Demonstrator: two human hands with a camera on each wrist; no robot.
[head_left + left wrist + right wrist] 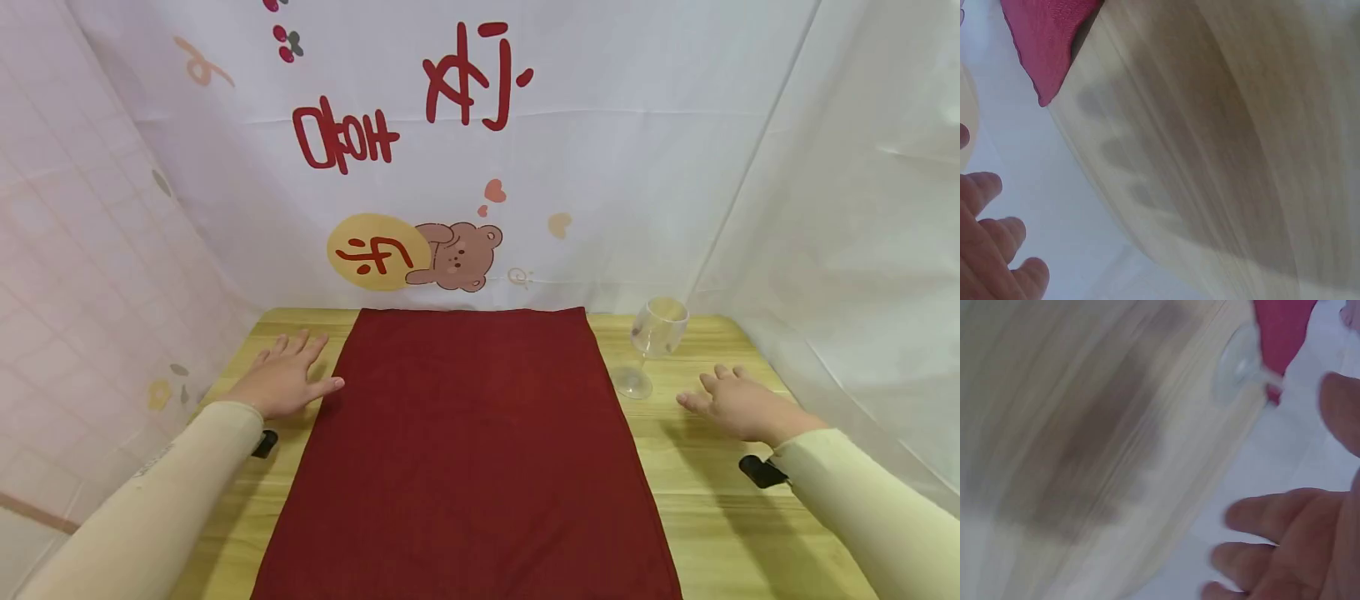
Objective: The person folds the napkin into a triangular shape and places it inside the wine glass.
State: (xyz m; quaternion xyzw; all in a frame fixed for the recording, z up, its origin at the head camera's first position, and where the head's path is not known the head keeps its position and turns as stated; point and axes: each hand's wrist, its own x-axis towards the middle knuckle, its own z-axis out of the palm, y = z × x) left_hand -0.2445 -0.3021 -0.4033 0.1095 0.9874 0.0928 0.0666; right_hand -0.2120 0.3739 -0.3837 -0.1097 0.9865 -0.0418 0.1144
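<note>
A clear stemmed wine glass stands on the right of the wooden table, just off the edge of a dark red cloth. To the right of the glass, apart from it, is my right hand, fingers extended and holding nothing. In the right wrist view the glass's round base shows beside the cloth's corner. My left hand is over the left side of the table with fingers spread, its thumb near the cloth's left edge. Its fingertips show with nothing in them in the left wrist view.
The cloth runs down the middle of the wooden table. A white printed curtain with a bear drawing hangs behind the table, and white sheets close off both sides. A black strap piece sits at each wrist.
</note>
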